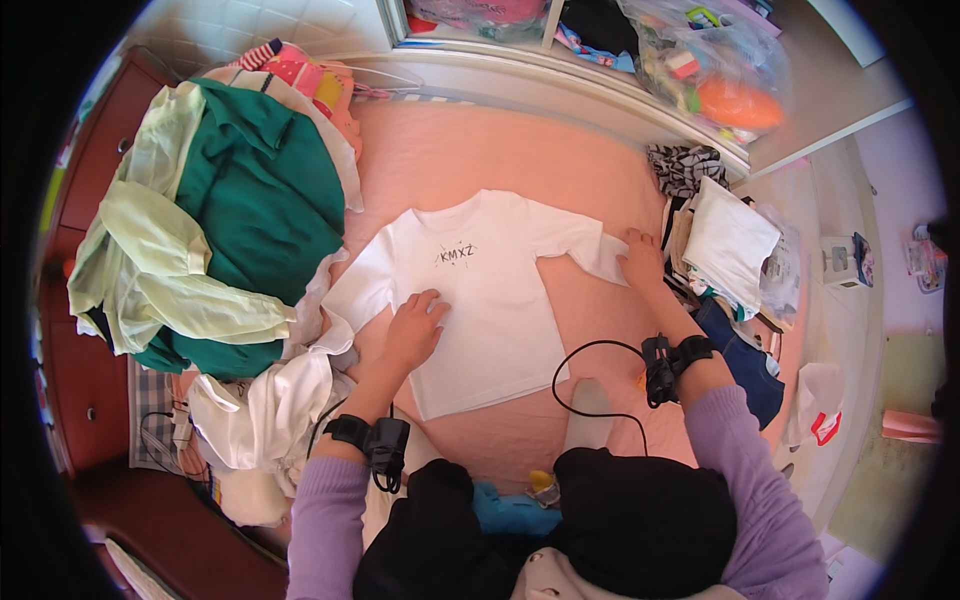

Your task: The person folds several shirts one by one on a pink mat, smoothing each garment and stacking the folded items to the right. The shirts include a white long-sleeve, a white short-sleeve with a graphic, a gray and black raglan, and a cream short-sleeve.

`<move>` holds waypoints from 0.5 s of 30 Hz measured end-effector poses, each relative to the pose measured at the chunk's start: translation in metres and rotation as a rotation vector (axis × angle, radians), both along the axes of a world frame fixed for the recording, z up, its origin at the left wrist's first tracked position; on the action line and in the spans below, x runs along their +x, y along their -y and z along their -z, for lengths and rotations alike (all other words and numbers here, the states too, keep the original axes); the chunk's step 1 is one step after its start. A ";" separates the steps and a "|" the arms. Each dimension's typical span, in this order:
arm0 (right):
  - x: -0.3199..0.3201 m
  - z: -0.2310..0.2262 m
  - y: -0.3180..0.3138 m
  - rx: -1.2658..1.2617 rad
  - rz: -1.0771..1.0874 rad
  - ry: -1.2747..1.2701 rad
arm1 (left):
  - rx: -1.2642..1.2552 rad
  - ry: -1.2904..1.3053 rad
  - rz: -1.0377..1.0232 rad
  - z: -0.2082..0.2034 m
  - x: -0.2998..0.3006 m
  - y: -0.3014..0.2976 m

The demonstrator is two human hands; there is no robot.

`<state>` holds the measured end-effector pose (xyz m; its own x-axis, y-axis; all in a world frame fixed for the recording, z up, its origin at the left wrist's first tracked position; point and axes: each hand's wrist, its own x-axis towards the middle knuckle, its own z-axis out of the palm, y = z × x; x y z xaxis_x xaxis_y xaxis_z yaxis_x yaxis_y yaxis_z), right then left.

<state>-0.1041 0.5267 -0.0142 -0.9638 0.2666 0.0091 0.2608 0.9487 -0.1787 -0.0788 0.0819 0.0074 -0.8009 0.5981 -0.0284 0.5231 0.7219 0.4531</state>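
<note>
A white long-sleeved shirt (485,300) with small dark lettering on its chest lies spread out, front up, on the pink bed sheet (530,150). My left hand (413,328) rests on the shirt's left side below the armpit, its fingers apart and slightly bent. At the end of the right sleeve, my right hand (642,262) touches the cuff with spread fingers. The left sleeve (365,275) slants down toward a heap of white clothes (250,420).
Green and pale yellow garments (250,200) are piled at the left, beside a dark red cabinet (90,370). Folded clothes (730,240) are stacked at the right, with dark blue denim (740,365) nearer me. A black cable (600,345) loops from my right wrist. Bags (720,80) fill the far shelf.
</note>
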 end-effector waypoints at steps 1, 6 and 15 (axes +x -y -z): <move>0.000 -0.001 -0.003 0.004 -0.023 0.029 | -0.002 0.012 0.009 -0.001 0.001 0.000; -0.013 -0.026 -0.014 -0.224 0.040 0.032 | 0.014 0.053 -0.003 -0.001 0.002 0.003; -0.046 -0.127 0.004 -0.366 -0.049 -0.162 | 0.125 0.139 -0.049 -0.001 -0.003 -0.002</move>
<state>-0.1504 0.5230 0.1126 -0.9693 0.2339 0.0754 0.1570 0.8254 -0.5422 -0.0814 0.0837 0.0085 -0.8226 0.5644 -0.0689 0.4148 0.6785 0.6062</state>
